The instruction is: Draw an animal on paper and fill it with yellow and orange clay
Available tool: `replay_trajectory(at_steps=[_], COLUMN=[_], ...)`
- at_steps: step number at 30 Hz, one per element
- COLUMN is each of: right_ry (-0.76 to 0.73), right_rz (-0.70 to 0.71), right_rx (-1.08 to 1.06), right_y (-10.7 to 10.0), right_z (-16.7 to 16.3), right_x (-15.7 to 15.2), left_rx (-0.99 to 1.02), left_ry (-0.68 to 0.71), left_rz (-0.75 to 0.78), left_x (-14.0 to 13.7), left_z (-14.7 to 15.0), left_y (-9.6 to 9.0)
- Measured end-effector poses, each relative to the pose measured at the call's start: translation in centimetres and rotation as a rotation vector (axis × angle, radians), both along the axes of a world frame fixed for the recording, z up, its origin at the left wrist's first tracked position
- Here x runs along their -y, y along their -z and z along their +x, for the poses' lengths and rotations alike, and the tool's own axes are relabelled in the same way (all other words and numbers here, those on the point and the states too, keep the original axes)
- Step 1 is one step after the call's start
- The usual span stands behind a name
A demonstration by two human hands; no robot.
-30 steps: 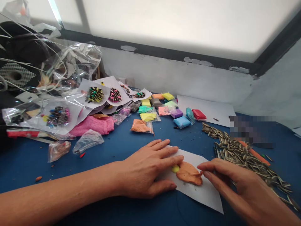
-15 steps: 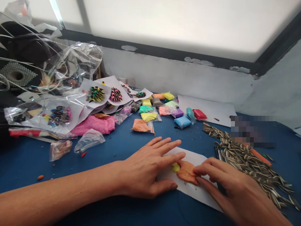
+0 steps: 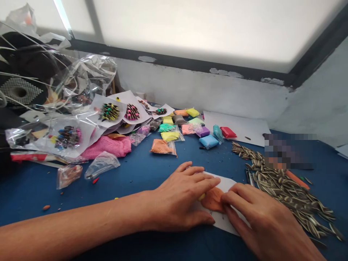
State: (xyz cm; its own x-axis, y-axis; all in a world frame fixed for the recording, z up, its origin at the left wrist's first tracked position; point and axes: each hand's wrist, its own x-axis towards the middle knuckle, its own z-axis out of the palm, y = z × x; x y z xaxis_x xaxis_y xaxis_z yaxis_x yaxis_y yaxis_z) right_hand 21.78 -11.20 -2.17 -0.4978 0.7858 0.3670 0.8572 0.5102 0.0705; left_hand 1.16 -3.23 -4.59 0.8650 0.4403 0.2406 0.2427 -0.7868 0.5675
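Observation:
A flattened piece of orange modelling clay (image 3: 213, 200) lies on a sheet of white paper (image 3: 227, 227), with faint drawn lines below it. My left hand (image 3: 185, 201) rests flat on the paper with fingers spread, its index finger reaching over the clay's upper left edge. Mostly covered by that hand, a bit of yellow clay (image 3: 201, 197) shows beside the orange. Thumb and index finger of my right hand (image 3: 255, 214) are pinched together at the orange clay's right edge; the exact contact is partly hidden by the fingertips.
Sunflower seeds (image 3: 288, 195) are heaped to the right. Coloured clay packets (image 3: 208, 141) and an opened orange packet (image 3: 163, 146) lie beyond my hands. At the left are a pink cloth (image 3: 108, 146), plastic bags and papers bearing seed-and-clay figures (image 3: 111, 111). Another white sheet (image 3: 241, 127) lies by the wall.
My left hand has shifted slightly right, covering more of the yellow clay and the paper. My right hand stays pinched at the orange clay's right edge. The view has moved a little.

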Motion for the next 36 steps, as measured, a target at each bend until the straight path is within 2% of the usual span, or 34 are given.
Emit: replay_trajectory(at_steps=[5, 12, 16, 23, 27, 29, 32, 36], right_ry=[0.028, 0.037, 0.075, 0.216, 0.277, 0.300, 0.241, 0.215], right_rz=[0.054, 0.015, 0.037, -0.040, -0.022, -0.106, -0.307, -0.366], right_rx=[0.018, 0.059, 0.047, -0.253, -0.479, -0.614, -0.725, -0.634], right_y=[-0.4, -0.2, -0.4, -1.8, -2.2, -2.3, -2.7, -3.4], right_z=[-0.2, 0.6, 1.3, 1.5, 1.5, 1.4, 1.5, 2.1], right_x=[0.1, 0.1, 0.0, -0.1, 0.2, 0.2, 0.1, -0.2], left_rx=[-0.024, -0.039, -0.059, -0.076, -0.069, -0.072, -0.075, -0.073], left_ry=[-0.004, 0.017, 0.017, 0.011, 0.005, -0.007, -0.010, -0.012], left_rz=[0.009, 0.001, 0.004, -0.027, -0.025, -0.015, 0.012, 0.031], left_x=[0.1, 0.0, -0.1, -0.1, -0.1, -0.1, 0.0, 0.2], left_z=[-0.2, -0.2, -0.3, -0.3, -0.2, -0.3, -0.4, -0.5], left_y=[-0.1, -0.3, -0.4, -0.4, -0.5, -0.4, -0.4, -0.3])
